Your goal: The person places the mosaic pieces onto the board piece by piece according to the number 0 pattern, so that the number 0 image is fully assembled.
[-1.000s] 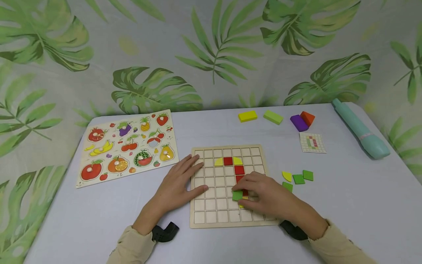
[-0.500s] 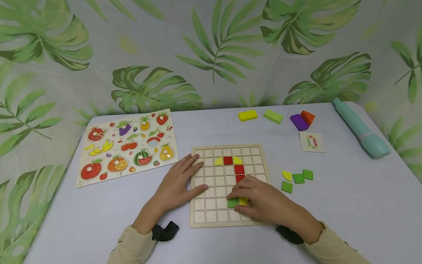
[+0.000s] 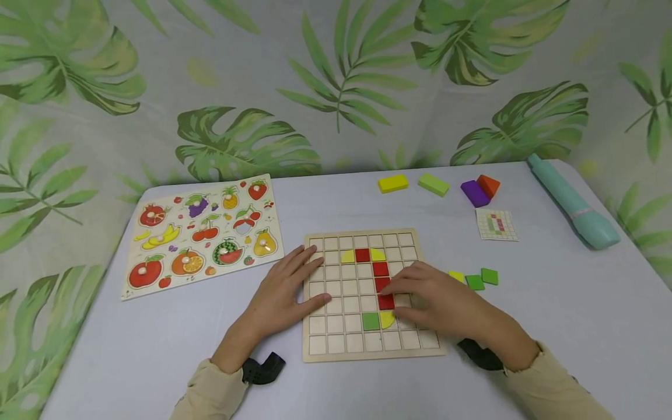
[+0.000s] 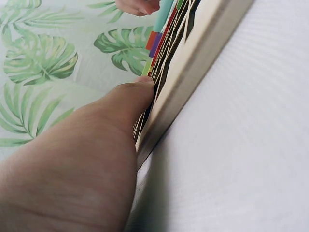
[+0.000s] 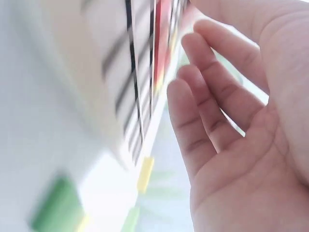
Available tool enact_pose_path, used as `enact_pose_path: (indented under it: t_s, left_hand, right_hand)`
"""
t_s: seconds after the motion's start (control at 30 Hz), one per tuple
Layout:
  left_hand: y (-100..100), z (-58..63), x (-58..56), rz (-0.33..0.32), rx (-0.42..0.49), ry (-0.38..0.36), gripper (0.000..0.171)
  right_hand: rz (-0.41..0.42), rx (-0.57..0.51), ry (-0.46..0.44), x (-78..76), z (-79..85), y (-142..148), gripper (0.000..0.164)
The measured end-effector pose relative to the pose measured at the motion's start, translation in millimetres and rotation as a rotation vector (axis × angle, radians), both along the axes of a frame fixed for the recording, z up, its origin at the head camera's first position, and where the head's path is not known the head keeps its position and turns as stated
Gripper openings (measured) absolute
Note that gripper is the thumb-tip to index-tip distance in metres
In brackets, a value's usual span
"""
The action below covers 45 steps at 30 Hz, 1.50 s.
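A wooden grid board [image 3: 367,357] lies in the middle of the table. In its cells sit several red square tiles [image 3: 380,269], yellow quarter-round tiles [image 3: 348,256] and one green square tile [image 3: 370,321]. My left hand [image 3: 283,291] rests on the board's left edge with fingers spread; its thumb [image 4: 130,96] lies along the rim in the left wrist view. Over the board's right half is my right hand [image 3: 436,300], fingers loosely bent. Nothing shows between those fingers [image 5: 183,106] in the right wrist view.
Loose green tiles [image 3: 475,282] and a yellow tile [image 3: 456,276] lie right of the board. Behind them are a pattern card [image 3: 497,225], purple block [image 3: 475,193], orange block [image 3: 489,186], yellow block [image 3: 393,184], light-green block [image 3: 433,184] and teal object [image 3: 574,204]. A fruit puzzle [image 3: 203,233] lies left.
The right hand set the green tile into a cell left of the lower yellow tile, let go and drew back to the right. The left hand stayed put.
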<state>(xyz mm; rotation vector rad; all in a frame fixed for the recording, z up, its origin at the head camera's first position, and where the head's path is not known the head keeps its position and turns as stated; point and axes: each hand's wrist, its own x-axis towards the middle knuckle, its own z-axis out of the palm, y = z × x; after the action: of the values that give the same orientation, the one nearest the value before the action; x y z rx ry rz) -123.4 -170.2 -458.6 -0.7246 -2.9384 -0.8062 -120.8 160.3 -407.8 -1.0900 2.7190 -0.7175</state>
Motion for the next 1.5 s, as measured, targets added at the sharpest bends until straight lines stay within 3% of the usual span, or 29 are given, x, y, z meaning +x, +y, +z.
enact_pose_path:
  t_s: [0.23, 0.63, 0.83, 1.2, 1.5]
  left_hand:
    - [0.3, -0.1, -0.4, -0.003, 0.001, 0.002, 0.076]
    - [-0.3, 0.0, -0.8, -0.009, -0.003, 0.013, 0.076]
    - [-0.2, 0.3, -0.7, -0.005, -0.001, 0.01, 0.075]
    - [0.3, 0.0, -0.6, 0.0, 0.0, 0.005, 0.076]
    - [0.2, -0.9, -1.1, 0.002, -0.01, 0.003, 0.076]
  right_hand:
    - [-0.088, -0.006, -0.022, -20.7, 8.6, 39.5, 0.035]
    - [-0.112, 0.042, -0.123, -39.7, 8.0, 97.9, 0.039]
    - [-0.12, 0.05, -0.186, -41.3, 6.0, 100.2, 0.038]
    - [-0.183, 0.104, -0.153, -41.6, 1.3, 88.5, 0.035]
    - [-0.165, 0.014, -0.121, -36.8, 1.4, 73.7, 0.036]
